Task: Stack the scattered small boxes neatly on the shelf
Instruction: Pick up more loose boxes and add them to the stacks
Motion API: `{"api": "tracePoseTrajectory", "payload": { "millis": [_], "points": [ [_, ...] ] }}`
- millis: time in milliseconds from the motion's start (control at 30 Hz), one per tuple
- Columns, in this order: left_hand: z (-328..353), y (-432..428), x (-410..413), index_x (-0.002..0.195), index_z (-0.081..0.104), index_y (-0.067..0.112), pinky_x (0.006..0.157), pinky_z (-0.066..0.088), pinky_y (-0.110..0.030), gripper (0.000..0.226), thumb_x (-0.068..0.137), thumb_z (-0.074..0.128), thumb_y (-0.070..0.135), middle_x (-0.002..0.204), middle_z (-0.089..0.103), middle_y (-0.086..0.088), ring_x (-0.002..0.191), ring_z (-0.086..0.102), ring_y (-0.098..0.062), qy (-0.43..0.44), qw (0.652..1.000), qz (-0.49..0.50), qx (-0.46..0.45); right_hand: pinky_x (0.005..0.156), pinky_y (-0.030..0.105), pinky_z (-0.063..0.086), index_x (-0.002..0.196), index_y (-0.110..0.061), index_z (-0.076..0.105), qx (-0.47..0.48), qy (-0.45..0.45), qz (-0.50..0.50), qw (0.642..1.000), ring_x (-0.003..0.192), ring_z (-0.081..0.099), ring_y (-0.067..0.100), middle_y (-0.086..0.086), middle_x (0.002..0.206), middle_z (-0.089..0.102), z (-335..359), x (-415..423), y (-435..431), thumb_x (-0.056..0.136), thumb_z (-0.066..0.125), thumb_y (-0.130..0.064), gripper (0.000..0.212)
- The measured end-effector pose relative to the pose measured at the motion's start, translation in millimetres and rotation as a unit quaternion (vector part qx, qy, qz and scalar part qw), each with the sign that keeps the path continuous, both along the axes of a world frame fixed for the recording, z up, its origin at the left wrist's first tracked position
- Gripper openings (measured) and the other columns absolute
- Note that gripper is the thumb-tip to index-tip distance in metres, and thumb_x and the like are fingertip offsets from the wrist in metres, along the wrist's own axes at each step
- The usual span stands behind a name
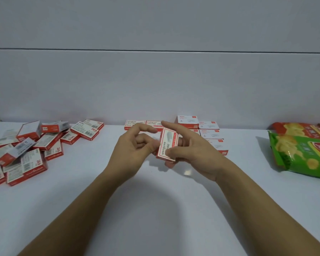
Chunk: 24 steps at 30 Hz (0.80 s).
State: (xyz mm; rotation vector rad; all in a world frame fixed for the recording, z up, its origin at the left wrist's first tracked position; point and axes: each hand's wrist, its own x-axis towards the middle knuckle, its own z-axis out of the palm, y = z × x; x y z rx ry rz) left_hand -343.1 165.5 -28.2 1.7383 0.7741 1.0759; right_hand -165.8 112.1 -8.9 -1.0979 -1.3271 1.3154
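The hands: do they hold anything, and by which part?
The right hand holds one small box by its lower end; the left hand touches its side.

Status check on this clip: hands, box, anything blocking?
Right hand holds one small box above the shelf; left hand touching it. Scattered pile left, neat rows behind. Nothing blocking.

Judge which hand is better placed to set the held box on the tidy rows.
Right. The right hand already grips the box, and the stacked rows lie just behind it; the left hand only touches the box's edge.
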Motion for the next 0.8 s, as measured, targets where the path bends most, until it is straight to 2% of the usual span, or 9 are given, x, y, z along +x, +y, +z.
{"api": "tracePoseTrajectory", "payload": {
  "millis": [33, 100, 233, 333, 400, 533, 600, 667, 800],
  "points": [
    [0, 0, 0, 0.098, 0.062, 0.026, 0.070, 0.055, -0.023, 0.013, 0.086, 0.066, 0.022, 0.089, 0.074, 0.003, 0.080, 0.071, -0.017, -0.009, 1.000, -0.004, 0.002, 0.069, 0.036, 0.058, 0.134, -0.024, 0.050, 0.012, 0.008, -0.015, 1.000, 0.086, 0.068, 0.039, 0.014, 0.096, 0.073, 0, -2, 1, 0.084, 0.062, 0.008, 0.060],
    [-1, -1, 1, 0.101, 0.063, 0.027, 0.073, 0.055, -0.026, 0.021, 0.082, 0.071, 0.031, 0.098, 0.071, 0.006, 0.082, 0.069, -0.016, -0.016, 1.000, -0.019, 0.005, 0.065, 0.033, 0.058, 0.131, -0.019, 0.053, 0.022, 0.038, -0.067, 0.997, 0.077, 0.070, 0.035, 0.015, 0.093, 0.073, -1, -5, 3, 0.089, 0.061, 0.000, 0.047],
    [-9, -3, 4, 0.114, 0.052, 0.045, 0.075, 0.051, -0.017, 0.053, 0.068, 0.079, 0.046, 0.107, 0.062, 0.021, 0.089, 0.062, -0.010, 0.105, 0.989, 0.011, 0.105, 0.063, 0.030, 0.057, 0.131, -0.019, 0.056, -0.002, 0.088, -0.158, 0.984, 0.079, 0.073, 0.025, 0.010, 0.093, 0.075, -7, -10, 8, 0.097, 0.054, -0.014, 0.034],
    [-11, -1, 4, 0.110, 0.049, 0.050, 0.074, 0.045, -0.008, 0.047, 0.073, 0.078, 0.042, 0.107, 0.059, 0.027, 0.093, 0.058, -0.003, 0.125, 0.980, 0.047, 0.150, 0.066, 0.033, 0.059, 0.131, -0.020, 0.055, -0.017, 0.080, -0.180, 0.980, 0.079, 0.073, 0.024, 0.009, 0.090, 0.076, -13, -17, 10, 0.100, 0.048, -0.017, 0.032],
    [-12, 1, 3, 0.116, 0.050, 0.049, 0.074, 0.045, -0.006, 0.046, 0.076, 0.072, 0.042, 0.111, 0.056, 0.030, 0.098, 0.056, 0.001, 0.144, 0.973, 0.061, 0.167, 0.062, 0.031, 0.059, 0.129, -0.020, 0.057, -0.024, 0.093, -0.174, 0.980, 0.075, 0.073, 0.024, 0.008, 0.089, 0.076, -13, -20, 11, 0.101, 0.045, -0.016, 0.030],
    [-13, 7, -3, 0.129, 0.052, 0.034, 0.076, 0.046, -0.006, 0.049, 0.084, 0.069, 0.029, 0.122, 0.058, 0.016, 0.100, 0.056, -0.001, 0.179, 0.964, 0.090, 0.174, 0.057, 0.024, 0.054, 0.123, -0.019, 0.062, 0.004, -0.007, -0.212, 0.977, 0.070, 0.071, 0.015, 0.002, 0.088, 0.075, -14, -13, 13, 0.094, 0.055, -0.010, 0.031],
    [-12, 8, -4, 0.132, 0.048, 0.034, 0.084, 0.044, -0.010, 0.049, 0.086, 0.065, 0.026, 0.126, 0.055, 0.016, 0.103, 0.053, -0.001, 0.223, 0.950, 0.081, 0.201, 0.060, 0.024, 0.054, 0.117, -0.017, 0.064, 0.011, -0.032, -0.224, 0.974, 0.069, 0.070, 0.014, 0.003, 0.082, 0.074, -14, -11, 13, 0.091, 0.060, -0.007, 0.028],
    [-11, 7, -4, 0.132, 0.045, 0.032, 0.089, 0.046, -0.019, 0.048, 0.087, 0.062, 0.028, 0.128, 0.052, 0.015, 0.106, 0.050, -0.002, 0.252, 0.938, 0.076, 0.227, 0.062, 0.028, 0.056, 0.108, -0.016, 0.064, 0.004, 0.006, -0.223, 0.975, 0.068, 0.071, 0.020, 0.009, 0.078, 0.074, -15, -13, 12, 0.089, 0.061, -0.004, 0.024],
    [-3, 9, -6, 0.125, 0.051, 0.026, 0.082, 0.050, -0.030, 0.046, 0.083, 0.069, 0.034, 0.121, 0.049, 0.007, 0.101, 0.053, -0.012, 0.287, 0.907, 0.111, 0.288, 0.063, 0.031, 0.057, 0.108, -0.008, 0.059, -0.014, 0.065, -0.207, 0.976, 0.068, 0.071, 0.025, 0.017, 0.084, 0.073, -15, -20, 13, 0.088, 0.061, 0.001, 0.022]
  ]
}}
